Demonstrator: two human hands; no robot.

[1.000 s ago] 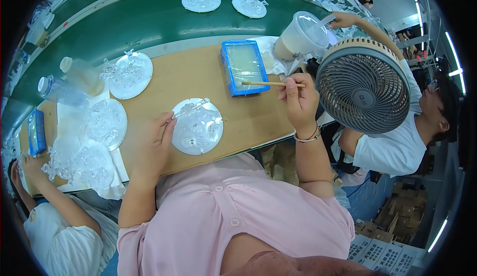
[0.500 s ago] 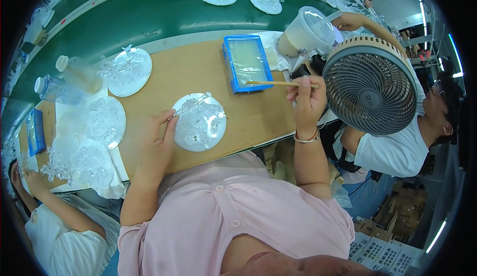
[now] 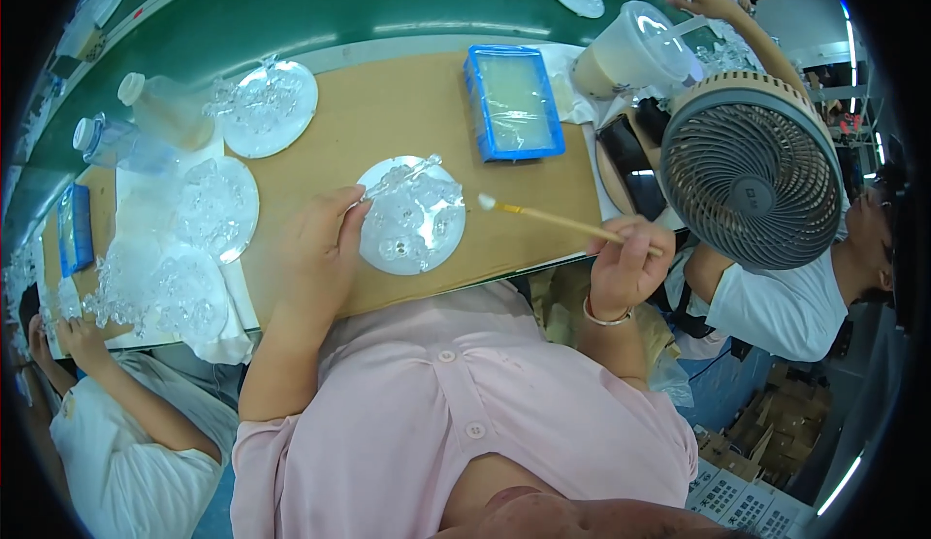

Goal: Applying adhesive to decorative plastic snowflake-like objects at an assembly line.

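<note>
A white round plate [image 3: 392,262] lies on the brown board in front of me, with clear plastic ornament pieces [image 3: 415,211] on it. At the plate's left edge, my left hand [image 3: 328,238] pinches the end of a clear piece between thumb and finger. My right hand [image 3: 630,266] grips a thin wooden brush [image 3: 553,221]. Its pale tip points left, just off the plate's right side and above the board. Beyond the brush is a blue-rimmed tray [image 3: 560,140] with a pale, shiny filling.
More plates of clear pieces [image 3: 276,112] stand at left, beside two bottles [image 3: 175,117]. A lidded plastic cup [image 3: 611,59], a dark case [image 3: 630,161] and a fan [image 3: 752,180] are at right. The green conveyor [image 3: 388,1] runs behind. Co-workers sit on both sides.
My right hand has drawn the brush from the blue tray's near edge toward me, its tip now close to the plate. My left hand keeps its pinch. The whole view has shifted slightly.
</note>
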